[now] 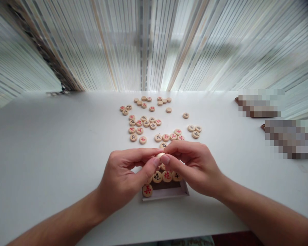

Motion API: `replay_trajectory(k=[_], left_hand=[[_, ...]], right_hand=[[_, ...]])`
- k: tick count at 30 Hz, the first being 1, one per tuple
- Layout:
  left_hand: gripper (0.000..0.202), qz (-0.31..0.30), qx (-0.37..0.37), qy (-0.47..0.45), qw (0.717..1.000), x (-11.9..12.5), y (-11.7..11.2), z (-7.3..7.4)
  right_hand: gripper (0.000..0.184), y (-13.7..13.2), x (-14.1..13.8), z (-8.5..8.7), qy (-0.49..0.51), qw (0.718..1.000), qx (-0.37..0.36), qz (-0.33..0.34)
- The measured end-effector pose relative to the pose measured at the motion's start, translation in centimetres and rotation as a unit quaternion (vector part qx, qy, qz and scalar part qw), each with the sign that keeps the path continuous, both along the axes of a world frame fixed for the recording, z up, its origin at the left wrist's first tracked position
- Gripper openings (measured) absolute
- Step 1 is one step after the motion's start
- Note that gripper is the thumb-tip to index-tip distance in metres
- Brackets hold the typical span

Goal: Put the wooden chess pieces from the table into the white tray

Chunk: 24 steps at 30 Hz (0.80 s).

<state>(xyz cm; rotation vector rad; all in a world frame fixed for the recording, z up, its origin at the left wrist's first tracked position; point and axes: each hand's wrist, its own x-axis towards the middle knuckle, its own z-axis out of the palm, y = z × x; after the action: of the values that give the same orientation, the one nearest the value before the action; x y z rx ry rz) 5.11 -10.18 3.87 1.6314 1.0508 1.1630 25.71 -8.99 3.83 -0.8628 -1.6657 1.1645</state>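
Between the fingertips of both hands is a pale round Chinese chess piece (161, 155), held above a shallow box (166, 194). My left hand (129, 171) pinches it from the left, and my right hand (195, 164) pinches it from the right. Below them, the box contains wooden pieces with red and black characters, partly hidden by my hands. A row shows in its middle, and a red-marked piece (147, 190) sits alone in the near left corner. Part of the box floor (165, 185) is bare. Just beyond my fingertips lies a black-marked piece (163, 145).
Many more chess pieces (146, 123) are scattered beyond my hands on the white table (66, 153), some face down. Three black-marked pieces (195, 131) cluster at the right. Two blurred-out brown objects (261, 109) stand farther right. String curtains (118, 44) hang behind the table.
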Motion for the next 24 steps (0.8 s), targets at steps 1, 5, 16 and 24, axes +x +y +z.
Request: replay_trajectory(k=[1, 5, 16, 24], left_hand=[[0.018, -0.006, -0.013, -0.016, 1.000, 0.10, 0.03, 0.10], [0.018, -0.029, -0.048, -0.090, 0.994, 0.55, 0.12, 0.61], [0.022, -0.105, -0.181, -0.230, 0.951, 0.21, 0.13, 0.18], [0.026, -0.147, -0.213, -0.262, 0.930, -0.14, 0.28, -0.21]], right_hand=[[0.018, 0.04, 0.01, 0.06, 0.017, 0.999, -0.028, 0.011], [0.026, 0.30, 0.10, 0.25, 0.058, 0.989, -0.131, 0.043], [0.025, 0.58, 0.40, -0.19, 0.107, 0.962, -0.229, 0.104], [0.025, 0.49, 0.39, -0.36, 0.125, 0.954, -0.253, 0.103]])
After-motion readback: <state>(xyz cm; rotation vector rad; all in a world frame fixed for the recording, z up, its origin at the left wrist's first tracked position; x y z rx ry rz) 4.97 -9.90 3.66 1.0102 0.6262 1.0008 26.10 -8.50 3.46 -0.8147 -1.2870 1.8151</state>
